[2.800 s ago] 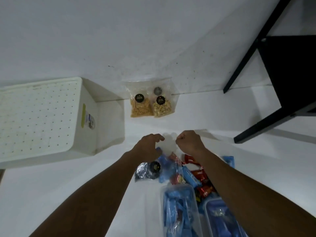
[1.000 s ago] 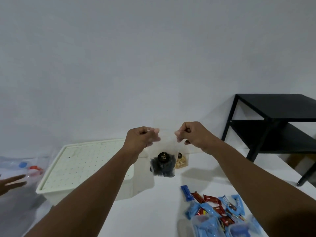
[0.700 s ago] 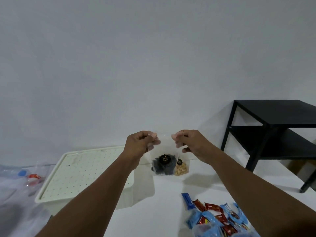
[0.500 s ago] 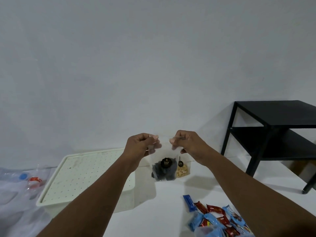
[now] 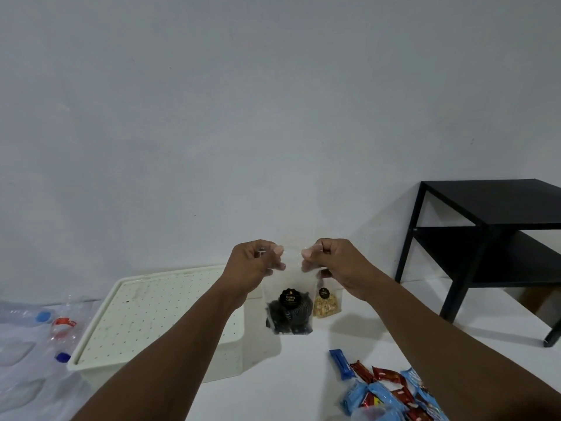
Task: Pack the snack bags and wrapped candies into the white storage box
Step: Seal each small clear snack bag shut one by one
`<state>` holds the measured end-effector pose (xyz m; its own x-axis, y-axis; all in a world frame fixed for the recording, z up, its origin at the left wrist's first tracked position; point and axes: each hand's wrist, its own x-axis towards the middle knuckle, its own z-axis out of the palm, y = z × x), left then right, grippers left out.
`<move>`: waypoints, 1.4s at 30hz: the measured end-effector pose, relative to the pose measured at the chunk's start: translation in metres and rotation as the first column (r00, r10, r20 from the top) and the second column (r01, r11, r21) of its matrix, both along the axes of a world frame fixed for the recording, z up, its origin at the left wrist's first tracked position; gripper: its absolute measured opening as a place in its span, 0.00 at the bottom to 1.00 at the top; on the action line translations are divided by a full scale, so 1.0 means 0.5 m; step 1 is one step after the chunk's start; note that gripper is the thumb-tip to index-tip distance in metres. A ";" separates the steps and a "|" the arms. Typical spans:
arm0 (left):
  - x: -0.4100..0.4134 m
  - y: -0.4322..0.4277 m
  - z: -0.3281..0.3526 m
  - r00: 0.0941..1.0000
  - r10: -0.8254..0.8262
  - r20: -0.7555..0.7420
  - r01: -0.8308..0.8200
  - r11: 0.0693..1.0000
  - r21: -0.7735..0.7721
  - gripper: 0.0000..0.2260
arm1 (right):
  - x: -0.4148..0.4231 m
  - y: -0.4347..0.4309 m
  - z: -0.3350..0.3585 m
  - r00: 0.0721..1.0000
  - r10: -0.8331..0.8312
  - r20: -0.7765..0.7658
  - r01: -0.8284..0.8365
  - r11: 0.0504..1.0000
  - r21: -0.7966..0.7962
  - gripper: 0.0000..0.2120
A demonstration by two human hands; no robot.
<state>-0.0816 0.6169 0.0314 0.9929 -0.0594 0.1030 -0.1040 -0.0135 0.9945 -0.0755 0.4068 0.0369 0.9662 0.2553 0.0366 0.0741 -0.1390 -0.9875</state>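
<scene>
I hold a clear snack bag point(image 5: 290, 311) of dark round snacks with a black label up in the air. My left hand point(image 5: 253, 265) and my right hand point(image 5: 332, 262) each pinch its top edge, thumbs close together. The white storage box point(image 5: 158, 317) stands on the floor to the left with its perforated lid on. A second snack bag point(image 5: 326, 302) with pale contents leans at the wall behind the held bag. Blue and red wrapped candies point(image 5: 385, 390) lie in a heap at the lower right.
A black two-level side table point(image 5: 491, 238) stands at the right. Clear plastic bottles point(image 5: 45, 335) with blue and orange caps lie at the far left. The white wall point(image 5: 273, 117) rises right behind the box and bags.
My hands lifted the dark snack bag off the floor pile and up in front of me. Over the last second they have drawn closer together along its top edge.
</scene>
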 end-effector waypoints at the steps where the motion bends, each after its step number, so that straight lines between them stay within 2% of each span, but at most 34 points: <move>1: 0.000 0.000 -0.001 1.000 -0.011 -0.006 0.011 1.000 0.005 0.14 | 0.001 -0.002 -0.001 1.000 -0.014 0.018 0.015 1.000 -0.023 0.10; 4: -0.001 0.010 0.002 0.988 -0.116 -0.099 0.118 0.993 0.019 0.12 | 0.000 -0.010 0.002 0.998 -0.018 0.062 0.024 0.996 -0.090 0.15; 6: -0.002 0.014 0.006 0.971 -0.189 -0.144 0.199 0.978 0.062 0.13 | -0.004 -0.014 0.006 0.998 -0.012 0.066 0.019 0.994 -0.104 0.14; 11: 0.001 0.005 0.012 0.983 -0.168 -0.076 0.176 0.976 0.128 0.05 | -0.002 -0.020 0.005 1.000 0.001 -0.016 -0.001 1.000 0.001 0.11; 14: 0.004 0.005 0.012 0.982 -0.178 -0.065 0.185 0.973 0.137 0.05 | 0.000 -0.030 0.002 0.999 -0.009 -0.033 0.011 0.998 0.060 0.09; 20: -0.001 -0.007 0.017 0.927 -0.313 -0.205 0.358 0.903 0.239 0.08 | -0.007 -0.041 0.009 0.997 0.043 0.068 -0.033 0.991 -0.130 0.12; 27: 0.002 -0.025 0.016 0.955 -0.288 -0.078 0.298 0.905 0.304 0.06 | -0.016 -0.031 0.000 0.994 -0.081 0.078 0.090 0.990 -0.113 0.07; 29: 0.000 -0.028 0.012 0.951 -0.292 -0.098 0.308 0.903 0.301 0.07 | -0.019 -0.032 -0.004 0.992 -0.096 0.084 0.104 0.989 -0.106 0.06; 33: -0.009 -0.033 0.011 0.914 -0.332 -0.235 0.386 0.890 0.243 0.10 | -0.024 -0.033 -0.005 0.997 -0.071 0.038 0.074 0.994 -0.077 0.05; 35: -0.011 -0.038 0.013 0.912 -0.335 -0.235 0.392 0.880 0.269 0.11 | -0.026 -0.030 -0.007 0.998 -0.052 0.018 0.053 0.997 -0.055 0.05; 38: -0.011 -0.049 0.012 0.930 -0.324 -0.172 0.364 0.867 0.340 0.10 | -0.022 -0.023 -0.013 0.994 -0.104 0.032 0.106 0.993 -0.043 0.06; 42: -0.009 -0.046 0.007 0.953 -0.279 -0.121 0.300 0.927 0.226 0.10 | -0.009 -0.032 -0.021 0.977 -0.213 0.016 0.213 0.977 0.002 0.06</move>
<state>-0.0861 0.5938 0.0351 0.9331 -0.3580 -0.0343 -0.0539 -0.2337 0.9708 -0.0802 0.3909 0.0265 0.9976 0.0436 0.0530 0.0591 -0.1530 -0.9865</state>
